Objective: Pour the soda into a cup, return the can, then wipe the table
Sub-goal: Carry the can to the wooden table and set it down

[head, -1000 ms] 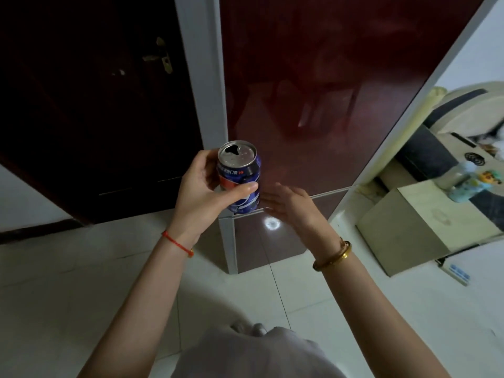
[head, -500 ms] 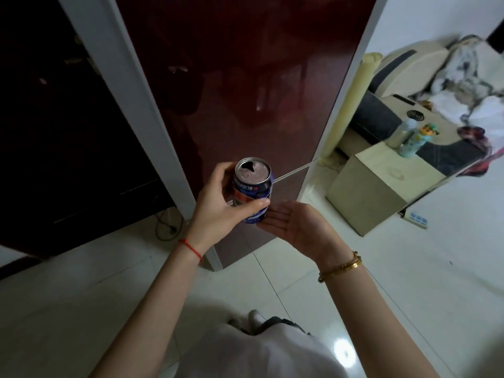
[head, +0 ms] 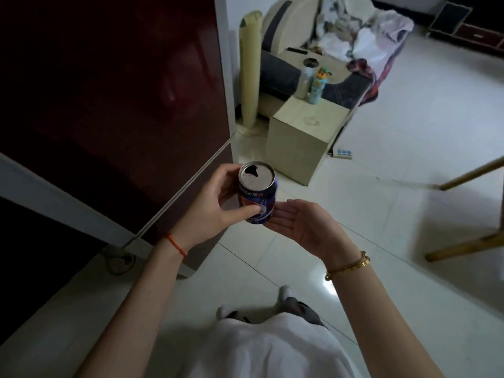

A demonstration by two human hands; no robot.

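Observation:
A blue soda can (head: 257,196) with its top opened stands upright in mid-air at the centre of the view. My left hand (head: 215,203) grips it from the left, thumb across the front and fingers round the back. My right hand (head: 297,225) lies palm up just right of and below the can's base, fingers straight, fingertips at the can's bottom. No cup or cloth is in view.
A dark red fridge (head: 109,99) fills the left. A beige box-shaped side table (head: 305,132) carries two bottles (head: 316,84) behind the can. A sofa with clothes (head: 354,36) stands behind it. Wooden legs (head: 469,241) show at right. A power strip (head: 344,153) lies on the tiled floor.
The view has swung right, away from the fridge toward the room. The can stays in my left hand, and my right hand has turned palm up under it.

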